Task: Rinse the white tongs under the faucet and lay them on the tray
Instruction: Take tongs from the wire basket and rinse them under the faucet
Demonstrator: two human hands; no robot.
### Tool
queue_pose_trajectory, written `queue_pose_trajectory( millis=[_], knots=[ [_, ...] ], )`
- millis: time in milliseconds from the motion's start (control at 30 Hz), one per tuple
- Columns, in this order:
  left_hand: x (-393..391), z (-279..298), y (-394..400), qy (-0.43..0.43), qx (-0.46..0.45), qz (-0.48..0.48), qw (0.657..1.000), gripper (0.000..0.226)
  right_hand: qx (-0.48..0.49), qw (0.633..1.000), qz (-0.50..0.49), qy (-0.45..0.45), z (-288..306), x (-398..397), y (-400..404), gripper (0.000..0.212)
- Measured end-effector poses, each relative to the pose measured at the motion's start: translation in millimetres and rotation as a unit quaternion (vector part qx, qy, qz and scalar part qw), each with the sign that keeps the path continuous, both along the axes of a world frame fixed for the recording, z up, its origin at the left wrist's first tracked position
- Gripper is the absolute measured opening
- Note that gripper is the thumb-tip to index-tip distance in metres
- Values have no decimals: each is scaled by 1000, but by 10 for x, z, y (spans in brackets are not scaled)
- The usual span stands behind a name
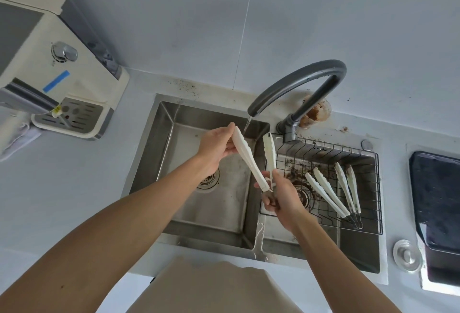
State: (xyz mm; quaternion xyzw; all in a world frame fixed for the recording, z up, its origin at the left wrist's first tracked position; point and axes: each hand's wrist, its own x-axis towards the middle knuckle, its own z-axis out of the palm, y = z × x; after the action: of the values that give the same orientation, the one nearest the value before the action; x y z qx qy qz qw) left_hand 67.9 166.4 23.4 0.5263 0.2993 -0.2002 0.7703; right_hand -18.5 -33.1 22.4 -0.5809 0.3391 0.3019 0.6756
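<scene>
White tongs (249, 160) are spread open in a V over the left basin of the steel sink (159, 143). My left hand (216, 148) pinches the tip of the left arm. My right hand (278, 198) grips the hinge end. Water runs from the dark grey faucet (296, 83) just above the tip of the left arm. A black wire tray (373, 218) sits in the right basin, with two more pairs of white tongs (328, 193) lying on it.
A cream countertop appliance (49, 63) stands at the back left. A dirty cup (316, 113) sits behind the faucet base. A dark cooktop (438, 200) lies at the far right, with a round metal lid (407, 254) beside it.
</scene>
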Motion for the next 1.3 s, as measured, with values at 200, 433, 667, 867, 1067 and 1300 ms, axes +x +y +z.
queue_pose_trajectory(
  millis=[200, 433, 667, 867, 1067, 1300],
  knots=[
    [103, 85, -65, -42, 47, -16, 998, 21, -49, 993, 74, -74, 37, -12, 184, 57],
    [98, 79, -49, -46, 67, 26, 996, 16, -54, 986, 64, -141, 43, -17, 184, 40],
    [49, -160, -17, 19, 112, -5, 993, 30, 40, 991, 43, -120, 44, -110, 58, 47],
    [-64, -159, -169, 7, 86, -100, 991, 30, 90, 989, 55, -104, 40, -147, -15, 63],
    [-80, -154, -216, 11, 100, -99, 990, 22, 99, 989, 51, -101, 71, -178, -43, 69],
    [-62, -201, -319, 22, 147, -86, 985, 13, 97, 991, 45, -76, 181, -167, -15, 49]
  ],
)
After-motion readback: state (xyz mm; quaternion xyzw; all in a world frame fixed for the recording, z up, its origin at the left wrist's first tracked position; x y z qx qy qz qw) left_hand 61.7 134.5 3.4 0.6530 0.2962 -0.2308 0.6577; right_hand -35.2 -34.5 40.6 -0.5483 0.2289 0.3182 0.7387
